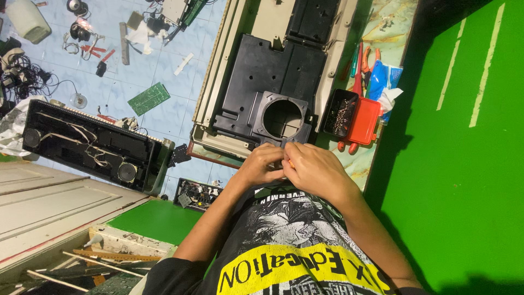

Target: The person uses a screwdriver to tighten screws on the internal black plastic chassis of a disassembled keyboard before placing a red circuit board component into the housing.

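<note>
Head view: we see the left hand (261, 164) and right hand (312, 168) pressed together, fingers curled round a small orange-tipped item (289, 163) we cannot identify. They work at the near edge of the black plastic panel with its round opening (267, 90). We judge fastener work underway; the black-and-orange screw box (349, 114) lies near.

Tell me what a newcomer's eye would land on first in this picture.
First, the two hands, left hand and right hand, pressed together at the near edge of a black plastic panel with a round opening, lying on a beige housing. Right of it sits an open orange box of screws, and a bright green wall fills the right side.
</note>
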Tool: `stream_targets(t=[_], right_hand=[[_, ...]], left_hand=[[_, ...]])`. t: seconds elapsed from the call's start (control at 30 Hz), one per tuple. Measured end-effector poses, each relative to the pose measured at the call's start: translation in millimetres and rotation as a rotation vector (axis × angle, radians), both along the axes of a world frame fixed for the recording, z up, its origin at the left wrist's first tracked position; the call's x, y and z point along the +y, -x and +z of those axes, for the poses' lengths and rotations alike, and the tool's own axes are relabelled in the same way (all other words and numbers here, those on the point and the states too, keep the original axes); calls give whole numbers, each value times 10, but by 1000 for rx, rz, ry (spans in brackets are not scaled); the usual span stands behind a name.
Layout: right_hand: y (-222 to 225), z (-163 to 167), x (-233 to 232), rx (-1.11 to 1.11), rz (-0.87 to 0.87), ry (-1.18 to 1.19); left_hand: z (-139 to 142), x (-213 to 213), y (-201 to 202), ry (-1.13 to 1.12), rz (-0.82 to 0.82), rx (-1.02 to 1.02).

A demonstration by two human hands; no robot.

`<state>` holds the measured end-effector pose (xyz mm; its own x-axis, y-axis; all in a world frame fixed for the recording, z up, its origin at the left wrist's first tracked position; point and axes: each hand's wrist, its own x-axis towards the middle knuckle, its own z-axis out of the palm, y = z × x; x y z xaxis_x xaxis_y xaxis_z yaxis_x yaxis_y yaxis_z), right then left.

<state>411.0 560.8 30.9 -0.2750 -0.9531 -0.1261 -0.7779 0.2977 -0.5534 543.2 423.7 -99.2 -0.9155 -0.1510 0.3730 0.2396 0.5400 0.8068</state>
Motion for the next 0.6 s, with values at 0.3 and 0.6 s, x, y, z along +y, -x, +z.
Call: stream_targets(t=[0.3,0.6], right_hand=[[24,43,-18,27,22,6],[-26,36,-52,10,67,20]], left_hand=[[-107,0,-154,156,49,-227],[-582,215,-231,356,0,-377]])
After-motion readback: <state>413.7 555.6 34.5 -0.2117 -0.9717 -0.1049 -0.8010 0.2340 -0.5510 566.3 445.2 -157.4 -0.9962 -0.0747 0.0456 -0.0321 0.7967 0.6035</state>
